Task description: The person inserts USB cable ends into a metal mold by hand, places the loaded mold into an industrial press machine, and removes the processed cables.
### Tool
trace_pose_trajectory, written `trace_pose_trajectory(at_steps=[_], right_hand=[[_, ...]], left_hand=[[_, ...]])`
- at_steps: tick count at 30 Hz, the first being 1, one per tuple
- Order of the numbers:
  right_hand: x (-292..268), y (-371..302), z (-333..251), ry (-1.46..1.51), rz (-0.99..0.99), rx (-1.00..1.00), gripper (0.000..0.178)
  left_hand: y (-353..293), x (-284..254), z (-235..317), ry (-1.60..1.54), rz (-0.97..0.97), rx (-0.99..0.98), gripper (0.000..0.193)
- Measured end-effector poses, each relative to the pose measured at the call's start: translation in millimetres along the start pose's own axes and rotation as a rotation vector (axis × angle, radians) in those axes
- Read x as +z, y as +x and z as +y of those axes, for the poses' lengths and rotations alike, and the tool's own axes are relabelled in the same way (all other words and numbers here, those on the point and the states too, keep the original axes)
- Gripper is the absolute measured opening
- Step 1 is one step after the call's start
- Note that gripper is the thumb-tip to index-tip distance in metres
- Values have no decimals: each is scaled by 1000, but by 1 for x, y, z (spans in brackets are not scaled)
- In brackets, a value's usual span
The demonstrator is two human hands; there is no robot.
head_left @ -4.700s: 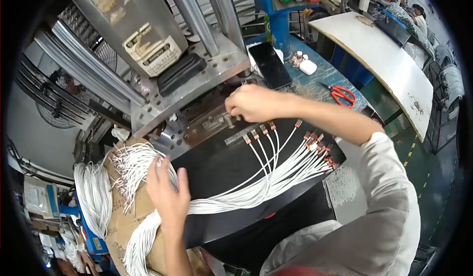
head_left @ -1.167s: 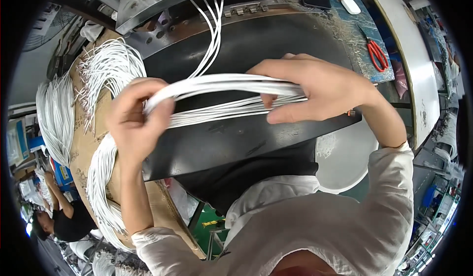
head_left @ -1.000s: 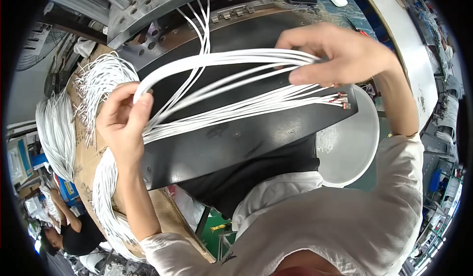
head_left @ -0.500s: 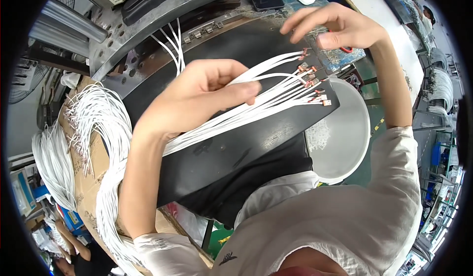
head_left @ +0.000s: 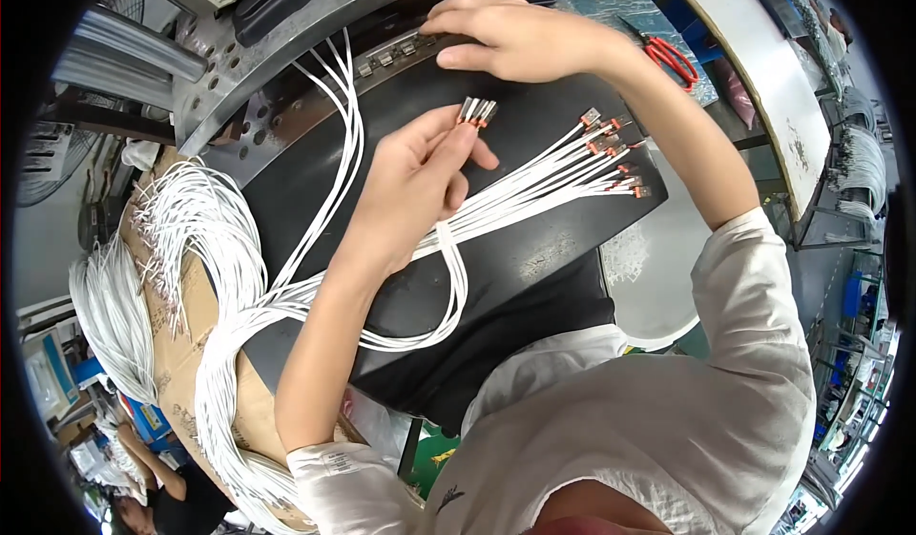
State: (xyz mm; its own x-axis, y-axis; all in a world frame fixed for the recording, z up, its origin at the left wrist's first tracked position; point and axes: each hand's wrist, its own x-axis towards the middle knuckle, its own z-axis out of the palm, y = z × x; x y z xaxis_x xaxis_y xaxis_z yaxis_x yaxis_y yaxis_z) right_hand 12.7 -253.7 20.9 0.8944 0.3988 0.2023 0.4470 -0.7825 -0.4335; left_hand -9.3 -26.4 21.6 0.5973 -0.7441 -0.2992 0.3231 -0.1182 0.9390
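Note:
My left hand [head_left: 415,177] pinches a few white cables by their ends, over the black work surface [head_left: 544,239]. Their silver metal connectors [head_left: 477,112], orange at the base, stick up past my thumb and fingers, and the cables loop down below the hand. My right hand [head_left: 520,39] hovers beyond it, thumb and fingers apart, near a row of small metal clips [head_left: 389,58] on the machine's edge. More white cables [head_left: 534,177] lie fanned to the right, their connectors near the surface's right end. Several other cables [head_left: 339,153] run up into the machine.
A thick bundle of white cables [head_left: 219,344] rests on cardboard [head_left: 176,363] at left. The perforated metal machine plate [head_left: 277,53] spans the far side. Red-handled cutters [head_left: 673,62] lie on a blue surface at far right. A pale round bin [head_left: 649,287] stands below the right edge.
My left hand has lifted several cable ends off the fanned group and turned them upward. My right hand has moved left toward the clips, uncovering the red-handled cutters.

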Motion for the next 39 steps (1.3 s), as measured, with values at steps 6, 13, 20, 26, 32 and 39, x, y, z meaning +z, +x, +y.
trace_pose_trajectory(at_steps=[6,13,20,26,32,39], right_hand=[[37,31,12,-423,170,69,40],[8,-22,-17,-112,-25,192,28],[7,-31,-23,828,-99,510,28],[22,-26,-31,972,43,382,30],[23,-27,-37,910,21,402,31],[20,-30,-35,858,21,358,32]], left_hand=[[-17,-23,-14,-192,3,14,27],[-11,-25,-14,-257,55,-42,24],[4,-8,-20,34,163,96,17],[6,-4,-14,51,236,52,14],[8,-7,-15,10,235,59,12],[3,-12,-12,-77,247,-7,12]])
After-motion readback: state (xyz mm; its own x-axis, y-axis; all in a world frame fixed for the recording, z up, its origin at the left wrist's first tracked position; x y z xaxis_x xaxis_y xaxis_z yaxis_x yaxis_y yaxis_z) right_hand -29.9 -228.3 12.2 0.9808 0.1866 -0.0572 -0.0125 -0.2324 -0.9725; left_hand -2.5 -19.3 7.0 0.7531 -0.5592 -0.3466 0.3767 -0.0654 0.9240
